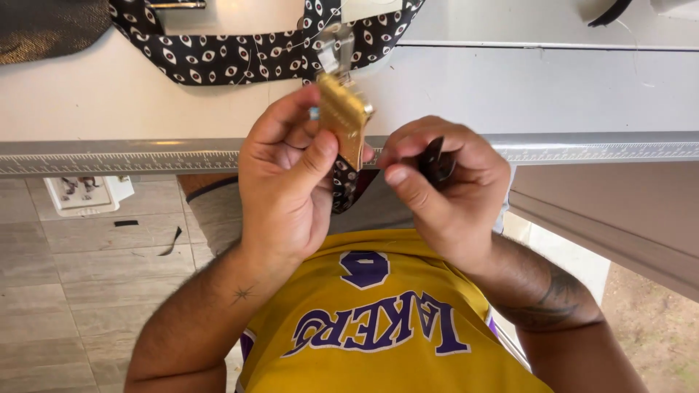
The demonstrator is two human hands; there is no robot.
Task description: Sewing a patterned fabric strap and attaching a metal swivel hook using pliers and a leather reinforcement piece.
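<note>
My left hand (285, 182) grips a flat gold piece (342, 116) with a silver metal clip at its top, thumb pressed on its face. A black fabric strap with a white eye pattern (240, 54) loops across the white table and runs through the clip. My right hand (444, 182) pinches a dark end of the patterned strap (435, 161) between thumb and fingers, just right of the gold piece. Both hands hover at the table's front edge, over my yellow jersey.
The white table (109, 94) has a ruler strip along its front edge (109, 159). A dark glittery fabric (44, 25) lies at the back left. On the grey tiled floor sit a white box (84, 195) and black scraps (171, 241).
</note>
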